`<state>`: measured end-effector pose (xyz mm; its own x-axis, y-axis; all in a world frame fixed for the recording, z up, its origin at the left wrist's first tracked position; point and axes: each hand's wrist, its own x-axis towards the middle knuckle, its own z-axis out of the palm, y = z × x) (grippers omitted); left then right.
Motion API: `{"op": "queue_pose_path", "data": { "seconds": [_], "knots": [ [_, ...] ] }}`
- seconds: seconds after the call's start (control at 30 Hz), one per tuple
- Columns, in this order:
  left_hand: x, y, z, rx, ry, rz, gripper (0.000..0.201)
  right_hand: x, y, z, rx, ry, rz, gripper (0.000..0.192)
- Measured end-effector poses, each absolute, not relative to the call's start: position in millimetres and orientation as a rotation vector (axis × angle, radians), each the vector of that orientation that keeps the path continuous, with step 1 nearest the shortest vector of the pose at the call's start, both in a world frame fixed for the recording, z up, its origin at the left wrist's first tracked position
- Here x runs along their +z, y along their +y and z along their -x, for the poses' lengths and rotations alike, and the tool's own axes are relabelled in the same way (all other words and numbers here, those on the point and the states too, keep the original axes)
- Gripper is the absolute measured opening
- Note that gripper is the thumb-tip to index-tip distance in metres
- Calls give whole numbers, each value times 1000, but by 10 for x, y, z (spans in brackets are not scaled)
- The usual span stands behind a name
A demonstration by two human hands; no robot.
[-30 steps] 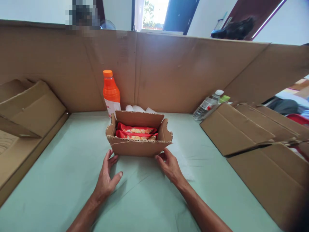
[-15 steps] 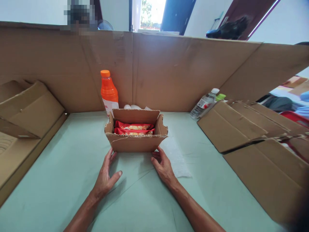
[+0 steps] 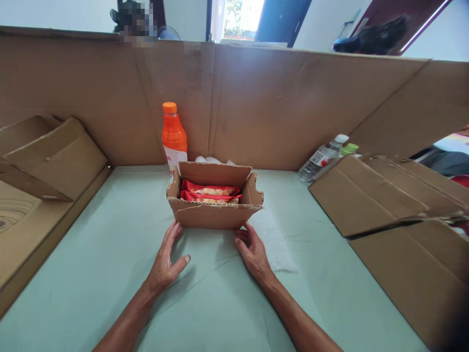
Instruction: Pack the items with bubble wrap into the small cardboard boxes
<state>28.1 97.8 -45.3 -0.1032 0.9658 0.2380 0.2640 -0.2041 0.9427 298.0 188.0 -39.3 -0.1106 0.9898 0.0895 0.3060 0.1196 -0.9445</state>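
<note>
Your fingers (image 3: 171, 233) are spread loose, gripping nothing: left hand (image 3: 165, 264) and right hand (image 3: 252, 252) rest flat on the counter (image 3: 91, 264), fingertips touching the near wall of the open cardboard box (image 3: 214, 215) holding red packets (image 3: 209, 193).

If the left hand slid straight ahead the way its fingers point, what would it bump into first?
Most likely the front wall of the small cardboard box: the left hand lies flat on the green table, fingertips at the box's lower left corner.
</note>
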Motion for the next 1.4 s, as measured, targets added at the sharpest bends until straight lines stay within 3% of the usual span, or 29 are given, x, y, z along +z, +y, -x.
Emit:
{"op": "queue_pose_path", "data": {
  "seconds": [0.57, 0.73, 0.8, 0.97, 1.23, 1.4],
  "knots": [
    [-347, 972, -270, 1266, 1544, -1590, 63, -428, 1907, -3023, 1047, -1639, 1268, 66],
    [-376, 971, -236, 1275, 1578, -1555, 59, -198, 1850, -2992, 1114, -1701, 1252, 68],
    [-379, 977, -225, 1259, 1575, -1504, 60, -25, 1773, -3086, 1104, -1767, 1220, 60],
    [-343, 987, -217, 1299, 1548, -1392, 59, 292, 1404, -3675, 800, -1928, 1271, 31],
    [-202, 909, -323, 1349, 1782, -1353, 50, 39, 1039, -4205, 216, -2364, 1407, 42],
    [43, 566, -560, 1296, 1890, -1506, 45, -71, 1238, -4096, 70, -2376, 1419, 31]
  ]
}}
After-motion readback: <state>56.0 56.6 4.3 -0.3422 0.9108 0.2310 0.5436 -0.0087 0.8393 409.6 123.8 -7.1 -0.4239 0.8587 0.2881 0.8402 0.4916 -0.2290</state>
